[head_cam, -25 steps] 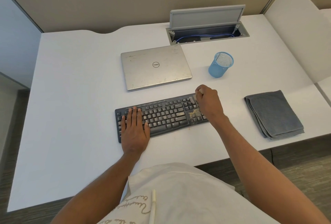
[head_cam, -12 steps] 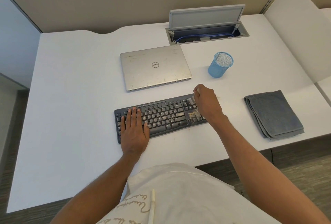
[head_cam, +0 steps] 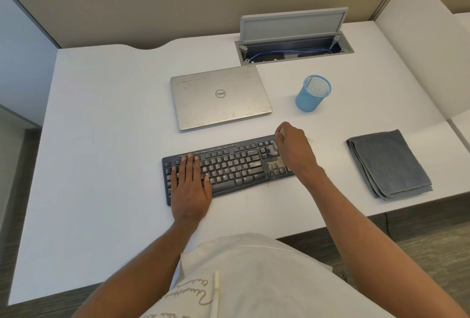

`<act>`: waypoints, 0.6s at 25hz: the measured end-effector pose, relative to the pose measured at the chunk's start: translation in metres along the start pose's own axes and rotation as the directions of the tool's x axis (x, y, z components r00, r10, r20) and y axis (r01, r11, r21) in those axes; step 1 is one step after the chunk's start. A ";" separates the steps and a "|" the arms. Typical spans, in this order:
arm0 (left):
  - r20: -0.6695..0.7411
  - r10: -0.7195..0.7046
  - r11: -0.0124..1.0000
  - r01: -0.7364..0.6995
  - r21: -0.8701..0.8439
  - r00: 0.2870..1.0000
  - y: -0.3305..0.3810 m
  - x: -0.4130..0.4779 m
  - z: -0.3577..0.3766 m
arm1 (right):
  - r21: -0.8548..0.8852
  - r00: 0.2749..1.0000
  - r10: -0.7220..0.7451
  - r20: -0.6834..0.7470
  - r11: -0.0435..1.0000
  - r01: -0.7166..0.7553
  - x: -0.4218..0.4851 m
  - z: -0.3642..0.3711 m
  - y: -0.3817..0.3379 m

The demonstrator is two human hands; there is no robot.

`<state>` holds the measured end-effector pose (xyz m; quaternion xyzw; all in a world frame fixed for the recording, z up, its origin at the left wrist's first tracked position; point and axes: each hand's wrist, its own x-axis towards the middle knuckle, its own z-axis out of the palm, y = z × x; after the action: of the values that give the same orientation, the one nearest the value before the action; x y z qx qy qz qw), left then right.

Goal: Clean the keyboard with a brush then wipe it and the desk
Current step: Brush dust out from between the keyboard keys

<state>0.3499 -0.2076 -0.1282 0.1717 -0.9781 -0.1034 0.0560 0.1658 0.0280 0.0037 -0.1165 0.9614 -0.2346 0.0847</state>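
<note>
Altogether one keyboard [head_cam: 236, 165] under the released left hand [head_cam: 190, 188], one brush [head_cam: 274, 151] in the right hand [head_cam: 295, 149], grip tight, one cloth [head_cam: 389, 165].

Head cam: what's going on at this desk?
A person is brushing a black keyboard on a white desk. The left hand lies flat on its left end. The right hand grips a small brush, mostly hidden in the fist, bristles on the right-end keys, where tan crumbs lie. The folded grey cloth lies untouched to the right; wiping has not begun. A closed Dell laptop and blue mesh cup sit behind.
</note>
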 end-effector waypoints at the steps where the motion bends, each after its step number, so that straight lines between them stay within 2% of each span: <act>1: -0.002 0.001 1.000 -0.001 0.002 1.000 0.000 0.000 0.000 | 0.029 1.000 0.005 -0.023 1.000 -0.004 0.000 0.000 -0.001; 8: -0.012 -0.001 1.000 0.001 -0.009 1.000 0.000 0.000 0.000 | 0.008 0.997 0.064 0.048 0.998 -0.064 -0.003 0.005 0.002; 11: -0.019 0.002 1.000 -0.002 -0.005 1.000 0.000 0.000 0.000 | -0.028 0.998 0.047 0.051 0.999 -0.045 -0.002 0.005 0.003; 15: -0.011 -0.003 1.000 0.003 -0.003 1.000 0.000 0.000 0.000 | 0.117 0.999 0.002 -0.041 0.993 0.003 -0.002 -0.002 -0.001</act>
<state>0.3493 -0.2074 -0.1286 0.1737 -0.9773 -0.1041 0.0615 0.1678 0.0287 0.0063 -0.1065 0.9475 -0.2929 0.0714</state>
